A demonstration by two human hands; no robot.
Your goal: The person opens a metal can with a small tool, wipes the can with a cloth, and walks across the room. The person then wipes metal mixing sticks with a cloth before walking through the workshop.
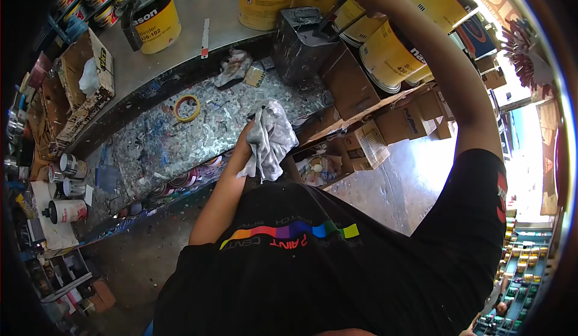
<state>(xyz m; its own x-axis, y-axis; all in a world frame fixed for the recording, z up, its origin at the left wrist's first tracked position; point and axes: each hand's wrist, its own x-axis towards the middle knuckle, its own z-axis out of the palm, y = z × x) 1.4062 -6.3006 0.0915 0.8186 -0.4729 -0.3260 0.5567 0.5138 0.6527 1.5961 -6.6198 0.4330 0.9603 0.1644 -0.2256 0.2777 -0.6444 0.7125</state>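
In my left hand is a bunched white-and-grey cloth, which hides most of the fingers. It is held above the paint-smeared workbench. My right arm stretches out to the far right, where my right hand is closed around a dark stick. The stick's lower end is at the top of a dark, paint-stained metal can. A second dark stick leans at the same can. Parts of my right fingers are turned away from view.
Yellow Nason cans crowd the right shelf, above cardboard boxes. Another Nason can stands on the raised metal ledge. On the bench lie a yellow tape roll and a crumpled rag. A stained carton stands left.
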